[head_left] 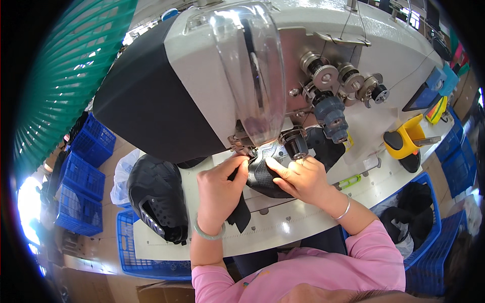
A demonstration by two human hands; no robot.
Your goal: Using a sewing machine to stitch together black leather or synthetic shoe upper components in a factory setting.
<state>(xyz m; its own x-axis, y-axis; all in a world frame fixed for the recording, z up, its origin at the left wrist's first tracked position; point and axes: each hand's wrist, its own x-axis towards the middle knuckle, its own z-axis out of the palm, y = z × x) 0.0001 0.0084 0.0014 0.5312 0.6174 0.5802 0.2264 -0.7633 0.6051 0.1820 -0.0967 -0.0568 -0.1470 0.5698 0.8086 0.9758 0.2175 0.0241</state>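
head view: the black piece [261, 177], apparently a shoe upper, lies at the stitching point of the sewing machine [197, 86], above the white table [280, 230]. the left hand [221, 184] has thumb and forefinger brought together, pinching the edge of the piece just beside the presser foot [243, 150]. the right hand [304, 180] rests on its other side, forefinger stretched toward the foot and thumb a little apart from it; whether material is gripped between them cannot be told. the step in hand is judged to be the lining-up or feeding of an edge under the needle. the next move would seem to call for a small, steady turn of the piece, the fingertips clear of the needle. a rounded, textured side of the piece points toward the wearer. its long axis appears to run roughly left to right, though hands and machine hide its ends. a dark strip [240, 214] hangs below the left hand, pointing toward the wearer; its attachment is hidden. a second black upper [155, 197] lies at left, long axis roughly toward the wearer.
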